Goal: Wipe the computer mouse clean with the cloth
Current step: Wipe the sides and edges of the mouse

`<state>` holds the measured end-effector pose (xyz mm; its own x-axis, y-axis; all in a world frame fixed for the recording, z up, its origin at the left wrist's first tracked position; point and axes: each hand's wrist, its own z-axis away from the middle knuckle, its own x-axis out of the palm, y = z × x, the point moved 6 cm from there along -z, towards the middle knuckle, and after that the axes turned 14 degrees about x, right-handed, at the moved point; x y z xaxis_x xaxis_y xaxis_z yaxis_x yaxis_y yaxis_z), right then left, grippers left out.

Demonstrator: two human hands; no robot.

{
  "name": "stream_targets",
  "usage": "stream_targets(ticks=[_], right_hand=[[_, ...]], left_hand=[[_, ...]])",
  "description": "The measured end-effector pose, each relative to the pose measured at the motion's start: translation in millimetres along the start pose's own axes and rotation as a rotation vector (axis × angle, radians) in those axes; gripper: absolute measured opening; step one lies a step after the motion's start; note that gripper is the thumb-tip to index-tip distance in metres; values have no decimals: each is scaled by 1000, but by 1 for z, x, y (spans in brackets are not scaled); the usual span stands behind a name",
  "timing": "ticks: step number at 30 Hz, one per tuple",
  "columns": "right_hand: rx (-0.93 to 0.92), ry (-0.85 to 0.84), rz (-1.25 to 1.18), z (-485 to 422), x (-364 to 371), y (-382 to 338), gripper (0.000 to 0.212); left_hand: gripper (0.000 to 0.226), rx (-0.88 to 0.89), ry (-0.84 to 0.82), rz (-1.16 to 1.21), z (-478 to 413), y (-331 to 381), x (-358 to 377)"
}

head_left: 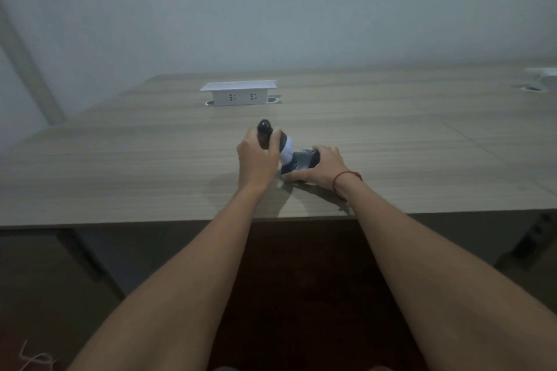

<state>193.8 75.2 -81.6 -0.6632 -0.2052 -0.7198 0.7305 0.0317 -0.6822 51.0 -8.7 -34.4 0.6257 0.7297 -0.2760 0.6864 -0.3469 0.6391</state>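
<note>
My left hand (257,156) grips a dark bottle (268,132) with a black cap and a white label, tilted with the cap pointing up and away. Its lower end leans against a grey bundle that looks like the cloth (303,159). My right hand (324,167) closes on that bundle from the right, low on the wooden desk (150,166). A dark edge (315,157) shows at the bundle's right side; I cannot tell whether it is the computer mouse. The hands are almost touching.
A white pop-up socket box (239,93) stands on the desk behind the hands. Another white fitting (542,77) sits at the far right. The desk's front edge (120,221) runs just below my wrists. A wall rises behind the desk.
</note>
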Motion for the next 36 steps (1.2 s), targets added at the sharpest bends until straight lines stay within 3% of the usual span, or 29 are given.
stream_targets(ticks=[6,11,16,21,26,31,33,36], right_hand=[[-8,-18,-56,1,3,0,97],[-16,-49,-101,3,6,0,98],[-46,-24,-106,11,7,-1,90],[-65,51,-23,15,10,-5,86],[-90,84,-4,19,8,-6,91],[-101,48,-20,19,10,-7,82],[-108,35,-53,19,11,-6,82],[-120,32,-72,20,9,-5,75]], left_hand=[[14,-11,-148,-120,7,-15,2],[22,105,-115,-125,-4,-3,-6],[22,-16,-222,-130,2,-30,-2],[25,43,-146,-106,-14,-12,-4],[20,-6,-256,-242,-1,-26,6],[22,73,-131,-141,-16,-1,8],[24,96,-181,-174,-17,4,15],[24,-14,-279,-316,-13,-17,18]])
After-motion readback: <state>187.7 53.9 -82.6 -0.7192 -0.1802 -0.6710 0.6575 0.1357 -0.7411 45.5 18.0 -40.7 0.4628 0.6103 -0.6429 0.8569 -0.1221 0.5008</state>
